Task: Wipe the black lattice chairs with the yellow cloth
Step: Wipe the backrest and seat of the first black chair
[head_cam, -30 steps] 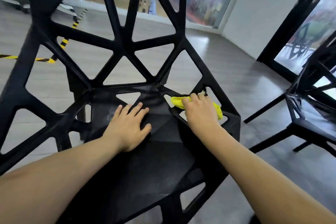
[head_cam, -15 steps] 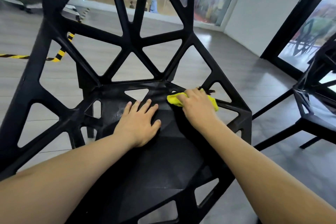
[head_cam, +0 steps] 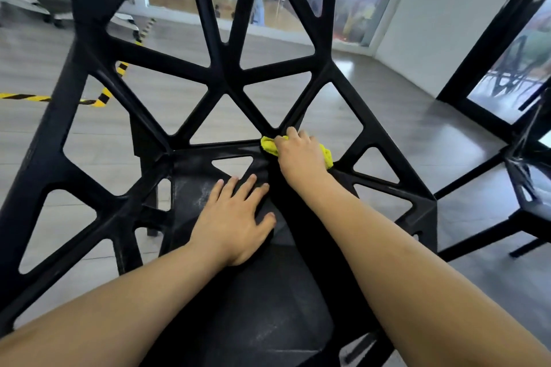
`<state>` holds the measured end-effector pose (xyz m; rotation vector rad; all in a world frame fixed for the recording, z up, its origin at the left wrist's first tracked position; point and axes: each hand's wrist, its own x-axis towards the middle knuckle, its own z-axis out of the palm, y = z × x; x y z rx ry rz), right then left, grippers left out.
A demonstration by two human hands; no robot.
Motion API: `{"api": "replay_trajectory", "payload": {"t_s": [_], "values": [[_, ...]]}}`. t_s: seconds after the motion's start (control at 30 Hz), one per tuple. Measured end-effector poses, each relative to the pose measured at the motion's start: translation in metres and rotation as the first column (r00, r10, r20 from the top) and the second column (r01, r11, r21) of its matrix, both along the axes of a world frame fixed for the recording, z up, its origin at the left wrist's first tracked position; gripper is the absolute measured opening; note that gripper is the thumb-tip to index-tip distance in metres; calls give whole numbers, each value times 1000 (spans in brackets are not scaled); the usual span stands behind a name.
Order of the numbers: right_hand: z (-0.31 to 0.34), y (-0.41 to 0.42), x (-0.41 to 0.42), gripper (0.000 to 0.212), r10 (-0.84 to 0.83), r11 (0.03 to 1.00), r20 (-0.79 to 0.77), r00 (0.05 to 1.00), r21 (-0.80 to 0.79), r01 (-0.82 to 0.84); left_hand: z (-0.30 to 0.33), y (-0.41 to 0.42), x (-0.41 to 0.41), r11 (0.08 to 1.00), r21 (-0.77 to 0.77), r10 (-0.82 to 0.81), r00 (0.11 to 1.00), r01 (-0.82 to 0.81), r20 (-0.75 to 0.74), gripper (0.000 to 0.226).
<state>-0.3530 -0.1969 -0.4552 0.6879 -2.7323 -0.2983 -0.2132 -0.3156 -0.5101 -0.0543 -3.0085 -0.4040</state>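
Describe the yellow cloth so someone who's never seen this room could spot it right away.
Start at the big black lattice chair filling the view and follow its seat back to where it meets the backrest. There the right hand presses on the yellow cloth, bunched at the base of the struts. It is the only bright yellow thing on the chair; the left hand lies bare on the seat.

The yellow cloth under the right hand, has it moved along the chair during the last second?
Yes. The yellow cloth went from the seat's right edge leftward and back, to the joint where the black lattice chair backrest meets the seat.
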Motion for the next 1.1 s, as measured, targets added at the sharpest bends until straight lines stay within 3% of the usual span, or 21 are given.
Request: {"api": "replay_trajectory", "payload": {"t_s": [0.2,0.43,0.57,0.73,0.8,0.97,1.1], "values": [[9,74,51,28,-46,983,-37,998,177,52,3,1,-2,1000,6,14,1000,-14,27,68],[38,142,98,28,-222,960,-48,974,165,227,8,1,-1,1000,-18,9,998,-8,60,68],[42,167,118,24,-344,933,-86,935,82,350,9,0,-2,1000,-21,15,997,-14,73,67],[47,179,123,22,-503,860,-65,862,-141,491,7,1,-3,1000,-18,25,998,-25,57,68],[39,159,135,21,-524,847,-55,850,-137,513,8,3,-3,1000,-18,26,998,-25,56,69],[13,115,179,23,-440,891,-14,898,-136,434,7,3,-3,999,-32,26,998,-24,57,68],[13,109,205,34,-114,965,43,992,-233,121,4,3,-6,999,-17,32,999,-32,36,67]]}}
